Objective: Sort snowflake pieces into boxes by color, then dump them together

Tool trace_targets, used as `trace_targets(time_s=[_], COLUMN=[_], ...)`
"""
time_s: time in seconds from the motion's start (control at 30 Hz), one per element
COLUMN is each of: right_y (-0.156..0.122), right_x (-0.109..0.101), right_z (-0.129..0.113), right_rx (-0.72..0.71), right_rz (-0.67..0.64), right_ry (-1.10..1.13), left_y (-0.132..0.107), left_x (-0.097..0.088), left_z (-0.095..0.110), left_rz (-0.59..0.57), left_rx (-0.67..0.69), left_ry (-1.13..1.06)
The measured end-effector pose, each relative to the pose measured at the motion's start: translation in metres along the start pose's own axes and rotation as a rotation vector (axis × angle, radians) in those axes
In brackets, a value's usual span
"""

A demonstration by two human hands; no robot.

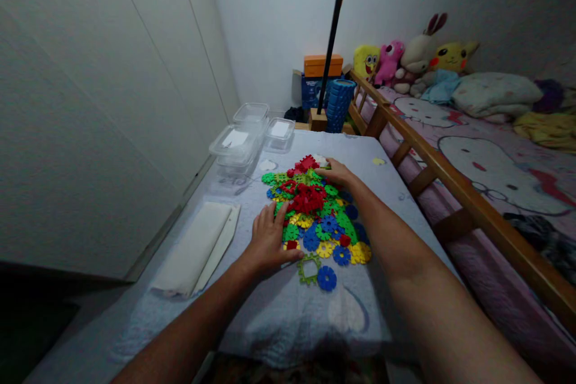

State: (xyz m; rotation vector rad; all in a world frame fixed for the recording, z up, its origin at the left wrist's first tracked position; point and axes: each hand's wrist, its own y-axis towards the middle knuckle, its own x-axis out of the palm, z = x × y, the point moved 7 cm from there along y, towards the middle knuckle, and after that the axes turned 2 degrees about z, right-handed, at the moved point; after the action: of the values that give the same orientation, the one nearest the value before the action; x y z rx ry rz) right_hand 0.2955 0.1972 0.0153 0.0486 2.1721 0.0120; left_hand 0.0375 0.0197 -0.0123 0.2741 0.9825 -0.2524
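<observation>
A heap of plastic building pieces [310,225] in red, green, blue and yellow lies on the cloth-covered table. Many are notched discs; red ones [308,198] cluster on top. My left hand [270,237] rests with spread fingers against the heap's left side. Its thumb reaches toward a green square frame piece [309,269] at the near edge, beside a blue disc [327,278]. At the far right of the pile, my right hand [337,173] curves around the pieces, fingers stretched out and partly hidden among them.
Clear plastic boxes [236,144] with lids stand at the table's back left, a smaller box [279,131] beside them. A folded cream cloth or pouch [198,249] lies at left. Along the right runs a wooden bed rail [423,162]. A black pole [333,36] rises behind the table.
</observation>
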Motion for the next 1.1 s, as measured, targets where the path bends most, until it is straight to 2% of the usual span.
trace_targets(time_s=[0.13,0.3,0.53,0.67,0.8,0.9,1.1], right_y=[-0.017,-0.039,-0.061,-0.072,-0.084,-0.092,-0.108], right_x=[0.009,0.011,0.026,0.028,0.017,0.004,-0.021], right_z=[-0.018,-0.040,-0.032,-0.021,-0.018,-0.011,0.006], right_rx=[-0.022,-0.129,0.073,0.185,0.128,0.099,-0.005], right_rz=[-0.185,-0.272,-0.404,-0.477,-0.490,-0.454,-0.346], right_ry=[-0.005,0.262,0.666,0.843,0.956,0.942,0.789], left_y=[0.000,0.016,0.037,0.055,0.075,0.087,0.102], left_x=[0.007,0.008,0.006,0.005,0.003,-0.002,-0.018], left_z=[0.004,0.011,0.025,0.031,0.041,0.048,0.041], left_rz=[0.023,0.104,0.201,0.232,0.234,0.236,0.245], left_rx=[0.002,0.046,0.127,0.121,0.137,0.164,0.006], left_ry=[0.005,-0.084,-0.285,-0.380,-0.440,-0.448,-0.268])
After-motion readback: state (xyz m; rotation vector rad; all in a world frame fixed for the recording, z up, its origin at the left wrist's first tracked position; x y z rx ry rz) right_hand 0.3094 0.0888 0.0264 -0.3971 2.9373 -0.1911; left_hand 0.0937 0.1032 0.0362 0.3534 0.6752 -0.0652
